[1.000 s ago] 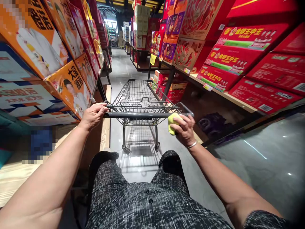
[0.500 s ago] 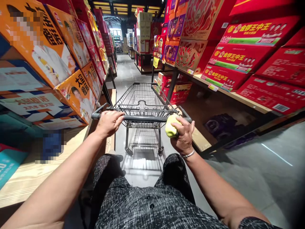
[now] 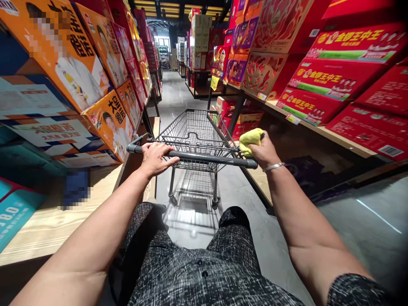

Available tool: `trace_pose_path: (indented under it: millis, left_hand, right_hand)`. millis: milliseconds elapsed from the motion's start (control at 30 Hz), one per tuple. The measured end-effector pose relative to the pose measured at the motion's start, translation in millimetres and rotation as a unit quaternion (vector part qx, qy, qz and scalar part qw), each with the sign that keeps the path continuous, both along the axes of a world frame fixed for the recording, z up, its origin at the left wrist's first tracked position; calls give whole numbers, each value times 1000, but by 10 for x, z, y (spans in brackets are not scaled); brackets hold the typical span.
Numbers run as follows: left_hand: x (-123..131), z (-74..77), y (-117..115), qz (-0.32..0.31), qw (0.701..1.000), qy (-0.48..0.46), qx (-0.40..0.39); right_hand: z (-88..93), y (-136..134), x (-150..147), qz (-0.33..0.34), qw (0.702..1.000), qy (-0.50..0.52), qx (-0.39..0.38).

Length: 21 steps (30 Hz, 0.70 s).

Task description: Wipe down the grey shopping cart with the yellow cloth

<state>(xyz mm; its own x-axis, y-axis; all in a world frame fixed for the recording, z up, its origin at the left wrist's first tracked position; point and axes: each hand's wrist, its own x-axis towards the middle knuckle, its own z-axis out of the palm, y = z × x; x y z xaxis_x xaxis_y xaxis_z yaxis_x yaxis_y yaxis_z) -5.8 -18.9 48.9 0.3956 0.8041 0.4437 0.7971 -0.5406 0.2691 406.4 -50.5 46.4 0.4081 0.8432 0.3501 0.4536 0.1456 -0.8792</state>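
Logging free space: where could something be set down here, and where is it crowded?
The cart basket holds nothing. Bare wood shows on the low left shelf beside the teal box. The handle is free between left hand and right hand, which grips a yellow cloth. Red boxes crowd the right shelves.

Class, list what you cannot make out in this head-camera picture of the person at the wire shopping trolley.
Head view:
- Right hand: fingers hidden by the crumpled yellow cloth it grips.
- Left hand: palm pressed onto the grey trolley handle bar.
- Orange cardboard cartons: print partly pixelated.
- Dark lower right shelf: contents lost in shadow.
- Aisle's far end: too small.
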Motion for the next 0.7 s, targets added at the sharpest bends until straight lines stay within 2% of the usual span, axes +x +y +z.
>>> trace_pose_path:
  millis: [100,167,233,367,533,700]
  left_hand:
    - [2,0,82,15,1000,-17,-12]
    - [-6,-6,148,29,999,-25,-21]
    - [-23,-20,206,41,998,-25,-26]
    - [-100,-51,280,65,996,-39,-45]
    - [-245,-62,382,121,981,-104,-109]
    - [-262,-33,459,201,952,-174,-155]
  right_hand:
    - [-10,305,1,74,995,54,-38]
    - [-17,401,-28,128,986,86,-58]
    - [-38,422,-75,152,981,108,-61]
    - [-102,367,-231,129,986,103,-36]
    - [-128,317,-500,110,991,78,-23]
    - [-102,284,-754,60,998,-18,-31]
